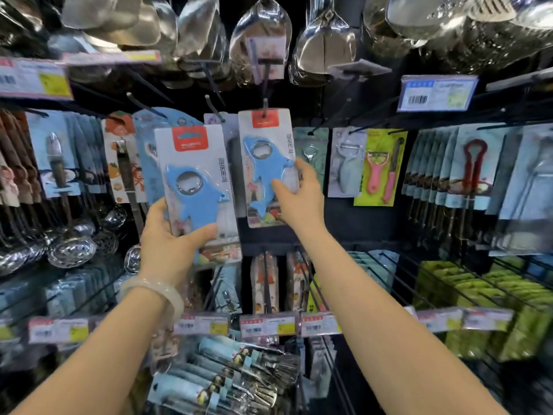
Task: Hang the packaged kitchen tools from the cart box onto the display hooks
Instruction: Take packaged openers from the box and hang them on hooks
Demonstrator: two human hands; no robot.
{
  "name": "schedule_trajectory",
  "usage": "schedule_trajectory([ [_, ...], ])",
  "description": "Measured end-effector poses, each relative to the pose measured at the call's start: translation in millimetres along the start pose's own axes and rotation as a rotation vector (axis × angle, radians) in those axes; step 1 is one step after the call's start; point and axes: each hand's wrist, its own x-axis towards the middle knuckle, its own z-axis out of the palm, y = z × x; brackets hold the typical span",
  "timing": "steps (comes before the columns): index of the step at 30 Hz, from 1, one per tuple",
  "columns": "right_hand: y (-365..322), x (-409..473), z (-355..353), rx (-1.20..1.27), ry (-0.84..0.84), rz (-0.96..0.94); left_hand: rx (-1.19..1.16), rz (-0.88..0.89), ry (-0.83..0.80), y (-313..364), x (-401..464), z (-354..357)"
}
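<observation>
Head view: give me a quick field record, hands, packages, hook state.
left hand: left hand grips a blue shark opener pack, held off any hook
right hand: right hand holds the lower right edge of a second shark opener pack
hook: display hook passes through the second pack's top
neighbour: pink peeler pack hangs to the right

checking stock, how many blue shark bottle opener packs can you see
2. One shark opener pack is held in the left hand; the other hangs on a hook, touched by the right hand. More may hide behind it.
</observation>
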Motion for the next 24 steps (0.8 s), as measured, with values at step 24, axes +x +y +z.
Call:
schedule_trajectory([
  [24,2,-25,4,0.197,-0.188,-0.167,-0.086,0.094,-0.145,0,9,52],
])
